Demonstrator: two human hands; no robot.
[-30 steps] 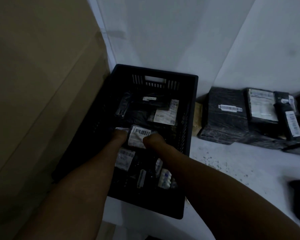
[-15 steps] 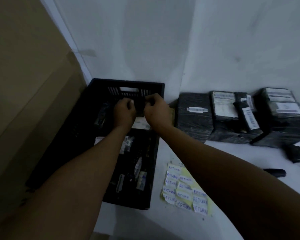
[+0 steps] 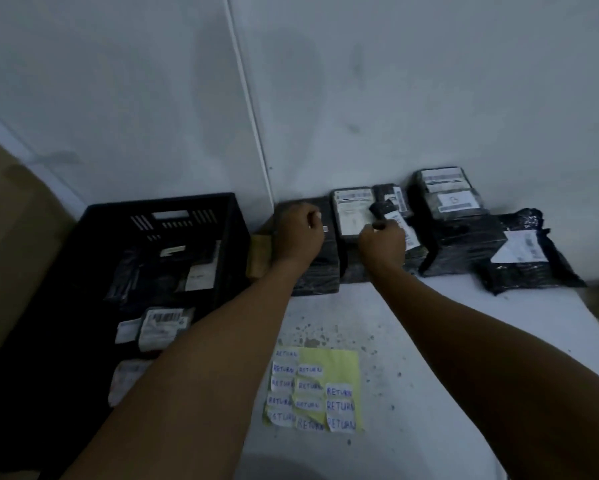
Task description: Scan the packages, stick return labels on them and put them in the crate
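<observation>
At the left edge of your frame a large brown cardboard panel (image 3: 10,244) leans in, filling the lower left corner behind the black bin. Across the top you have a pale grey wall (image 3: 429,81), with a thin vertical seam strip (image 3: 246,98) running down from the top centre. Below, the white tabletop (image 3: 429,341) is speckled with dark flecks near the middle of the frame. A small tan block (image 3: 260,254) sits at centre left against the wall.
</observation>
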